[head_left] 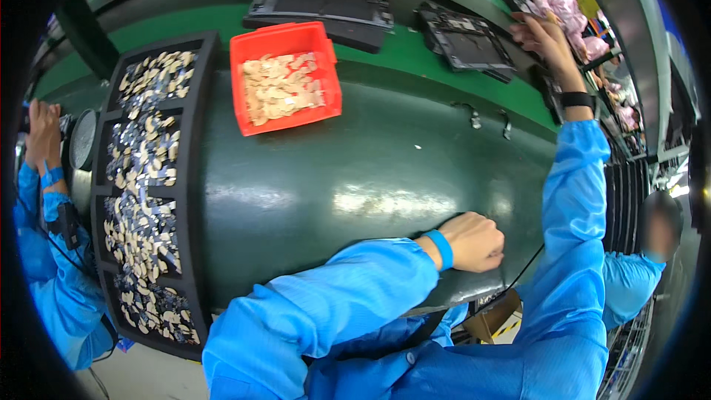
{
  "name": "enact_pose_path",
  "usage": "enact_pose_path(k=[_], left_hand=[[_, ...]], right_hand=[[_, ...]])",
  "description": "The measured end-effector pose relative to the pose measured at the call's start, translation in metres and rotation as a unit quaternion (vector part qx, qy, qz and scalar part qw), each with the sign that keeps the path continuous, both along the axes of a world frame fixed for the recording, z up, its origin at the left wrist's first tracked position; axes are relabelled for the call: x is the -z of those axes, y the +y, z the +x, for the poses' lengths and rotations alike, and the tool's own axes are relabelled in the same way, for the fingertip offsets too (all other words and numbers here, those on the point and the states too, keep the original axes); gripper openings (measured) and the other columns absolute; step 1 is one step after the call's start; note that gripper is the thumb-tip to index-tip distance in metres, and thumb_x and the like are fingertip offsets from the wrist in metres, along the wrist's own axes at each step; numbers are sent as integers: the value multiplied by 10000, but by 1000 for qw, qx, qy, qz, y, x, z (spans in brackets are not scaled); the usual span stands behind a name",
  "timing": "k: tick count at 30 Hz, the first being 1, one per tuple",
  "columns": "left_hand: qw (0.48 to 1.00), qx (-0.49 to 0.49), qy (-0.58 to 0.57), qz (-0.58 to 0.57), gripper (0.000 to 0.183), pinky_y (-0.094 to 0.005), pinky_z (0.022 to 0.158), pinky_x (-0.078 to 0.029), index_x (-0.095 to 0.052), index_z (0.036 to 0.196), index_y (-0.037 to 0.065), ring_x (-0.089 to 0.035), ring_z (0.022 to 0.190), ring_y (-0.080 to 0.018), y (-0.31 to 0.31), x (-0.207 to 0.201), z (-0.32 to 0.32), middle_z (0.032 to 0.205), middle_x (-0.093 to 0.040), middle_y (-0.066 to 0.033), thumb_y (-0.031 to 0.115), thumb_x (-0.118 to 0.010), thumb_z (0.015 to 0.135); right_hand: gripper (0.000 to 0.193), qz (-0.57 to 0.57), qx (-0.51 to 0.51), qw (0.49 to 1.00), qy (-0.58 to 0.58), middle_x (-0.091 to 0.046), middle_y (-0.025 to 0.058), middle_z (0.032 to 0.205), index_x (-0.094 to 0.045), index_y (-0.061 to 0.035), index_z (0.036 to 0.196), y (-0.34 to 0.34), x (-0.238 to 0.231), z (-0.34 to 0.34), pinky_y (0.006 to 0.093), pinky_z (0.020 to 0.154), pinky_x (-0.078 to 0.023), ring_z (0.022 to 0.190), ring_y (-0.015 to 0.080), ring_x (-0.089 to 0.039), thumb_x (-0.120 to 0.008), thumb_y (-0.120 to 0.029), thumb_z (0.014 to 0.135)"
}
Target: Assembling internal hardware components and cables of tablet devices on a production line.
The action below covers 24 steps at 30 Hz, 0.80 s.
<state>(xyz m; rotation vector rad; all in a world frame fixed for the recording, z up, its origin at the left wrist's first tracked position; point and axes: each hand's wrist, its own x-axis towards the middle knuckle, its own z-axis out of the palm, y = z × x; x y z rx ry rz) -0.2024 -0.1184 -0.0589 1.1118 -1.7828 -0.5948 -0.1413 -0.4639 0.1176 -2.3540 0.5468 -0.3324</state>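
Note:
My left hand [474, 242] rests low over the near edge of the dark green worktable [296, 252], wearing a blue wristband. Its fingers are curled in, and what they hold, if anything, is hidden. Stretched out to the far right, my right hand [546, 41] has its fingers extended, with a black band at the wrist. Nothing shows in it. It is nearest to an opened laptop base [466, 41] on the green strip at the back. Two small dark and silver parts [474, 115] lie on the table between my hands.
A red bin [248, 120] of beige pieces stands at the back left of the table. Beside it, a black divided tray [191, 200] holds many beige and dark pieces. Another laptop base [318, 7] lies behind. Co-workers' hands [44, 133] and sleeves [629, 281] flank me.

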Motion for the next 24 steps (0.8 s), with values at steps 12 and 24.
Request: enact_pose_path(k=[12,24], left_hand=[[999,19,-39,25,412,-480,543,-459,-630,583,78,-562,518,-390,8,-7,5,534,-567,-152,318,-627,917],[997,3,-67,43,415,-364,648,-426,-575,570,93,-438,454,-340,5,-11,10,487,-448,-121,268,-715,920]], right_hand=[[469,-85,239,948,192,-703,-31,1002,-633,-131,1383,32,-213,-256,192,701,-481,836,33,-623,-588,-452,1043],[426,-130,315,929,144,-665,-13,864,-663,-143,1313,111,-220,-460,215,615,-452,776,62,-620,-547,-445,1036]])
